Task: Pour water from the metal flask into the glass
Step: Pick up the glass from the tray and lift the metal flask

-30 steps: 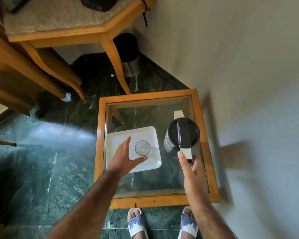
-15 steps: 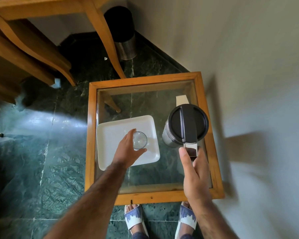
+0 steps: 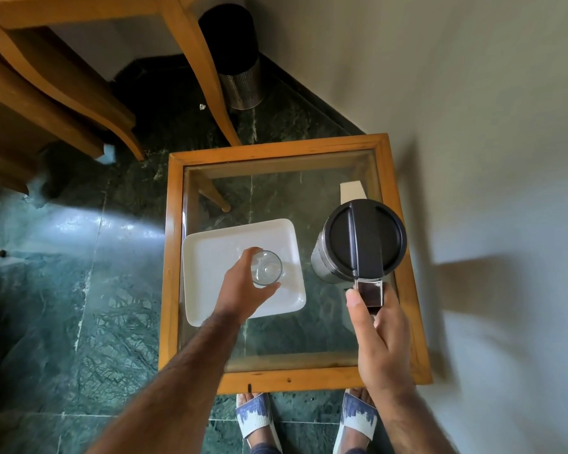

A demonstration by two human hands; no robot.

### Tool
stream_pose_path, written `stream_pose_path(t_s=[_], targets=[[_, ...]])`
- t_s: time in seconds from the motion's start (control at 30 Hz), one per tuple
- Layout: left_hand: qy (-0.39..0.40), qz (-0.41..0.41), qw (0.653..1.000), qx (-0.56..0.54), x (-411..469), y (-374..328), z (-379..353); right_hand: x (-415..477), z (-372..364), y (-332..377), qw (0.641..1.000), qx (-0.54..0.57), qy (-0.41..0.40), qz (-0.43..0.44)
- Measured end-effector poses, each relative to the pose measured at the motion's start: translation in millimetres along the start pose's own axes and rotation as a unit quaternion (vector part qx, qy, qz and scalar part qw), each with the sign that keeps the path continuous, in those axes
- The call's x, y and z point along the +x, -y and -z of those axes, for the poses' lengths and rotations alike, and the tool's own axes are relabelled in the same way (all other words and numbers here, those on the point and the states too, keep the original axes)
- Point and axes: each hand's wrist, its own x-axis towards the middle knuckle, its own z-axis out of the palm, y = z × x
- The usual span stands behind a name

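A clear empty glass (image 3: 267,268) stands upright on a white square tray (image 3: 217,253) on the glass-topped table. My left hand (image 3: 243,288) wraps around the glass from the near left, thumb and fingers on its sides. The metal flask (image 3: 322,260), with a black lid (image 3: 366,237) and a steel handle (image 3: 370,291), stands to the right of the tray. My right hand (image 3: 379,332) is closed around the handle, thumb lying alongside it. The flask's base is hidden under the lid, so I cannot tell whether it rests on the table.
The small table has a wooden frame (image 3: 173,257) and sits against a pale wall (image 3: 473,126) on the right. A white card (image 3: 352,191) lies behind the flask. A metal bin (image 3: 240,80) and wooden furniture legs (image 3: 207,80) stand beyond. My sandalled feet (image 3: 259,421) are below.
My left hand has closed around the glass. My right hand has taken hold of the flask handle, and the flask appears larger and nearer the camera than a second ago.
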Motion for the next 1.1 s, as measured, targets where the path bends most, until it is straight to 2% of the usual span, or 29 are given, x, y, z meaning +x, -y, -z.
stream_pose_path(t_s=[0.13, 0.27, 0.47, 0.6, 0.73, 0.9, 1.1], targets=[[-0.016, 0.024, 0.998, -0.057, 2, 4, -6, -3, -11, -1, 0.994, 0.057, -0.066, -0.062], [-0.031, 0.032, 0.996, -0.082, 3, 3, -8, 4, -27, 6, 0.969, 0.137, -0.158, -0.128], [-0.042, 0.003, 0.996, -0.082, -5, -7, 13, 24, -13, 17, 0.960, 0.174, -0.174, -0.134], [-0.049, -0.016, 0.994, -0.092, -20, -23, 34, 36, 10, 32, 0.960, 0.191, -0.160, -0.130], [-0.054, -0.038, 0.992, -0.104, -39, -45, 53, 32, 30, 59, 0.966, 0.200, -0.113, -0.119], [-0.073, -0.058, 0.985, -0.142, -63, -89, 87, 37, 55, 124, 0.971, 0.209, -0.101, -0.064], [-0.088, -0.105, 0.969, -0.205, -98, -154, 142, 40, 78, 219, 0.980, 0.194, -0.035, 0.002]])
